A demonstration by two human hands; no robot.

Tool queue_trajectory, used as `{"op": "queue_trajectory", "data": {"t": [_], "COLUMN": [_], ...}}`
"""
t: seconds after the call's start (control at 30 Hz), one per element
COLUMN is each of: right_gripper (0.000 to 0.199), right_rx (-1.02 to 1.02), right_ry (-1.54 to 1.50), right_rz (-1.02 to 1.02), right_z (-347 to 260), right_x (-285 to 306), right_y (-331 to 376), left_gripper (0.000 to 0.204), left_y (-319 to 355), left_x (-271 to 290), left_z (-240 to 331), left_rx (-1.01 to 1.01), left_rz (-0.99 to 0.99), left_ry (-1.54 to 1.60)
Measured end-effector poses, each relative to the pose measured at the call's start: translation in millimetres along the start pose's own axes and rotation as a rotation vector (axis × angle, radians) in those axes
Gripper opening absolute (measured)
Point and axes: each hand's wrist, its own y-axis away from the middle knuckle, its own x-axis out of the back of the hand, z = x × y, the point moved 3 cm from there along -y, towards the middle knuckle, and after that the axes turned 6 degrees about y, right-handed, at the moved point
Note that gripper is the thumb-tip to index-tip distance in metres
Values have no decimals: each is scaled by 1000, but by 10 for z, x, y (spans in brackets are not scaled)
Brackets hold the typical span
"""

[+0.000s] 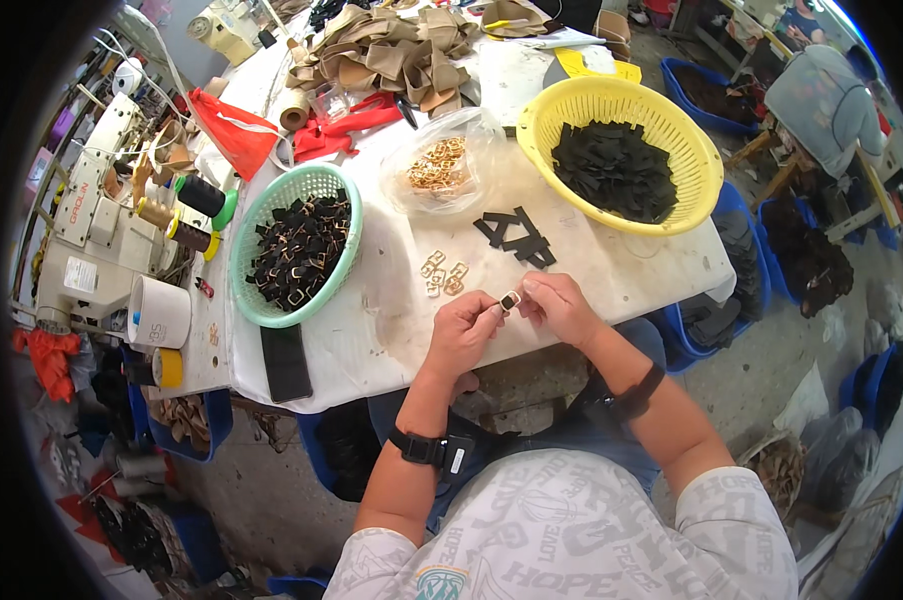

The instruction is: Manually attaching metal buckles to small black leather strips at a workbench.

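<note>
A small buckle (509, 300) with a black strap piece threaded in it sits between both hands, just above the near edge of the table (611, 270). The left hand (463, 332) pinches it narrowly between thumb and forefinger from the left; the right hand (561, 308) meets it from the right with fingertips closed on the same piece, so each hand seems to steady one end while the parts are fitted together.

Just beyond the hands lies a small cluster of loose gold buckles (442, 273), and to their right a few black straps (516, 238), both near enough to pick up without reaching far. Farther back, a clear bag (441, 165) holds more buckles. The yellow basket (611, 100) at the far right corner is filled with black pieces; the green basket (271, 215) on the left side holds black pieces with gold buckles on them, apparently joined ones. A dark phone (286, 362) lies at the near left edge. A sewing machine (96, 230) with thread spools stands off the left edge.
</note>
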Motion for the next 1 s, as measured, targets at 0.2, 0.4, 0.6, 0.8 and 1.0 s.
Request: {"op": "queue_trajectory", "data": {"t": [0.2, 0.4, 0.6, 0.8, 1.0], "right_gripper": [22, 18, 14, 12, 18], "right_rx": [47, 148, 216, 262, 175], "right_ry": [247, 317, 414, 564, 434], "right_rz": [-6, 18, 19, 63, 110], "right_z": [-18, -20, -97, -149, -32], "right_x": [-35, -21, -34, -91, -112], "right_y": [3, 1, -21, 27, 19], "left_gripper": [14, 13, 10, 13, 13], "left_y": [9, -14, -11, -53, 71], "left_x": [4, -21, 20, -30, 423], "left_z": [-5, 14, -56, 90, 327], "left_rx": [-4, 15, -23, 50, -20], "left_rz": [-4, 13, 24, 9, 236], "left_ry": [-31, 38, 8, -35, -105]}}
